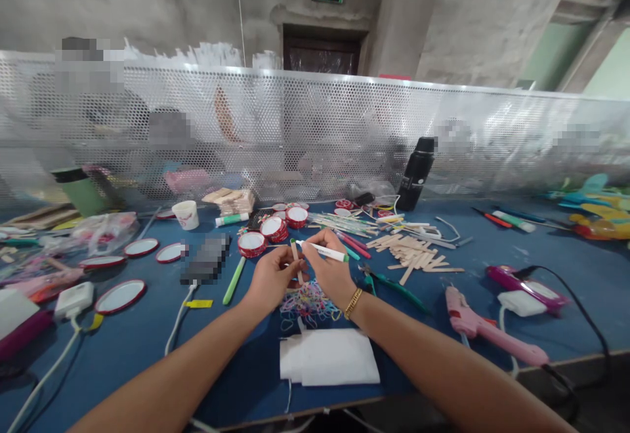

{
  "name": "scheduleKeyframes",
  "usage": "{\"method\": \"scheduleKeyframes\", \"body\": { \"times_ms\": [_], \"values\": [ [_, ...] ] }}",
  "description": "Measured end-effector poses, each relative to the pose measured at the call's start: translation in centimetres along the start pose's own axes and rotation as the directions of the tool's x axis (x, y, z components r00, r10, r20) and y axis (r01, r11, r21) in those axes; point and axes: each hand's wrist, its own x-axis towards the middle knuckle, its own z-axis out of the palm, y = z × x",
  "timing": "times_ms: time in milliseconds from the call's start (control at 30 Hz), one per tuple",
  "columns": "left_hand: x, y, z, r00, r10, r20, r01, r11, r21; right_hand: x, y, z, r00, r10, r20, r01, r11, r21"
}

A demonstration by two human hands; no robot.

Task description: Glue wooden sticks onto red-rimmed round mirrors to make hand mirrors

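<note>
Between the fingers of my left hand a wooden craft stick is held nearly upright, its top end coloured green. My right hand, with a gold bracelet at the wrist, is closed round a white marker with a green end. The marker's tip points left and lies close to the stick's green top; whether it touches I cannot tell. Just below both hands is a tangle of coloured rubber bands. Nearer to me lies a folded white cloth or pouch.
A pile of craft sticks lies right of my hands, beside green-handled pliers. A pink glue gun rests further right. Red-rimmed round lids and a phone are on the left. A perforated metal screen borders the back.
</note>
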Motion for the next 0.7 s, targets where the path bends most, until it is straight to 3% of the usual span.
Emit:
{"method": "scheduleKeyframes", "body": {
  "times_ms": [700],
  "values": [
    [-0.05,0.04,0.1,1.0,-0.008,0.003,0.008,1.0,0.012,0.14,-0.23,-0.04,1.0,-0.001,-0.014,0.001,1.0,-0.022]
  ]
}}
